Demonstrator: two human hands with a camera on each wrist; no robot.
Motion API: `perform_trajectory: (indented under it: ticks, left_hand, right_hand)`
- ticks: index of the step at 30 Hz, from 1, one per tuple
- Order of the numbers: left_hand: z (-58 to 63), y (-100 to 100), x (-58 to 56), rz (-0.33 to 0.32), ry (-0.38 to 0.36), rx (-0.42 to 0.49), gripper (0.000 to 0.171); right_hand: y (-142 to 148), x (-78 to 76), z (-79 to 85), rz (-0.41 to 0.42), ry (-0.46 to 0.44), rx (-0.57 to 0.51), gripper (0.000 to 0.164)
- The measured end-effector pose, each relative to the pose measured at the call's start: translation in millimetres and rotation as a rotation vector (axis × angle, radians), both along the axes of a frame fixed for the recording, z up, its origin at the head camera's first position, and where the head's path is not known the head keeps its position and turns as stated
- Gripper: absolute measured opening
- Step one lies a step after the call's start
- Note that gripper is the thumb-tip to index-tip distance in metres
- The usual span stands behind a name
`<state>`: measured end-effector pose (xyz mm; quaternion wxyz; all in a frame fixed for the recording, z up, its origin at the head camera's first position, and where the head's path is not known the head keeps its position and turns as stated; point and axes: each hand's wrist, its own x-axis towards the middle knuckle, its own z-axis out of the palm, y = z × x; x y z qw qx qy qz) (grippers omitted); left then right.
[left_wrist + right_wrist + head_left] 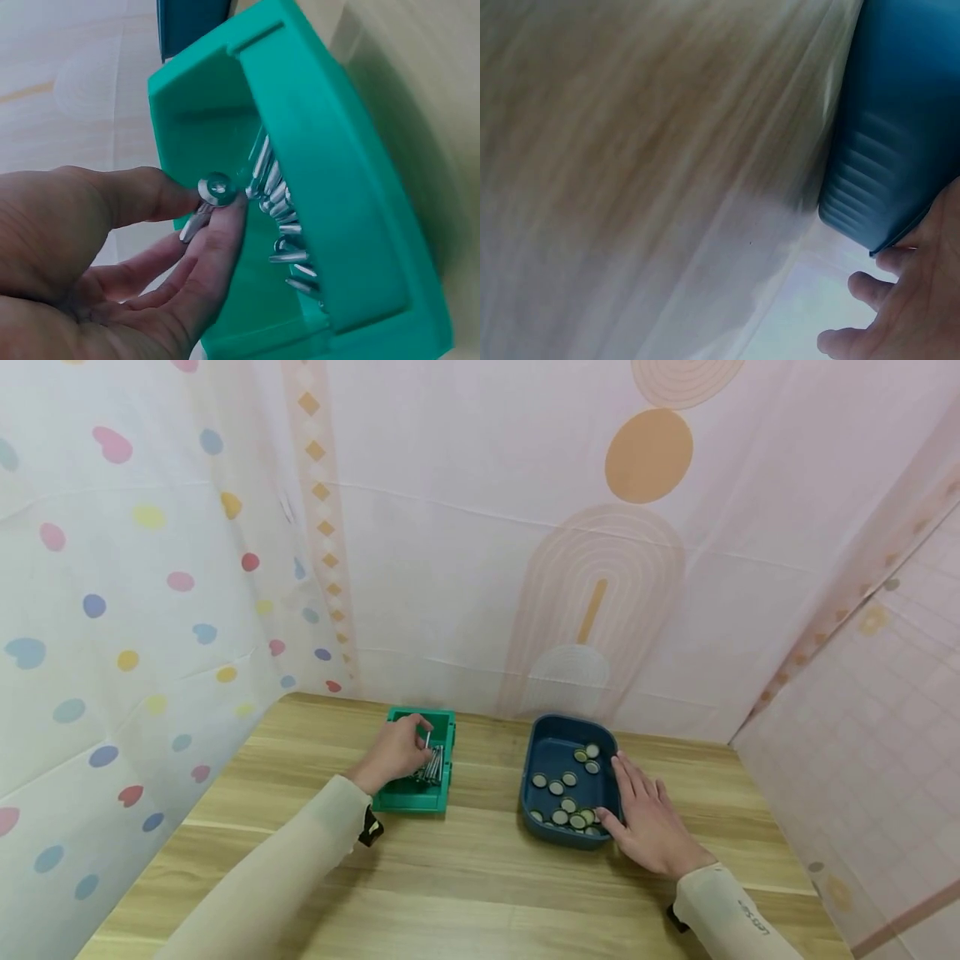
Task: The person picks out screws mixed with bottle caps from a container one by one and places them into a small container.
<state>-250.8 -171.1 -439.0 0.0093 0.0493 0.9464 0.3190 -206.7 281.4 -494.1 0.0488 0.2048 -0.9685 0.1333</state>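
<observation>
In the left wrist view a silver screw (217, 189) with a round, recessed head is pinched between the thumb and fingers of my left hand (396, 748). This hand is over the green bin (411, 803), where several more metal screws (276, 187) lie in a pile. My right hand (651, 827) rests at the right side of the dark blue tray (551, 750), fingers extended along the rim and thumb reaching over it. Several round bottle caps (568, 806) lie inside that tray, most of them toward its near end.
Both containers stand on a wood-grain table (480, 885), with a strip of tabletop between them. A patterned curtain (435, 568) hangs right behind the table's far edge, and more curtain closes off the left and right sides.
</observation>
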Motion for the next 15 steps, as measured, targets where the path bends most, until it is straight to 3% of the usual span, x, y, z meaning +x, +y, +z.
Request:
perform_trajectory:
  ticks: [11,12,15]
  left_hand:
    - [1.1,-1,-11.1,-0.017,-0.089,-0.066,0.042]
    - [-10.7,-6,-18.8,-0.037,-0.072,-0.054,0.043]
    - [-10.6,-6,-18.4,-0.04,-0.078,-0.051,0.043]
  right_hand:
    - [-3,0.3,0.4,0.001,0.005,0.003,0.089]
    - [-3,0.6,0.7,0.002,0.003,0.002,0.089]
    - [-4,1.2,1.4,0.001,0.0,-0.002,0.089]
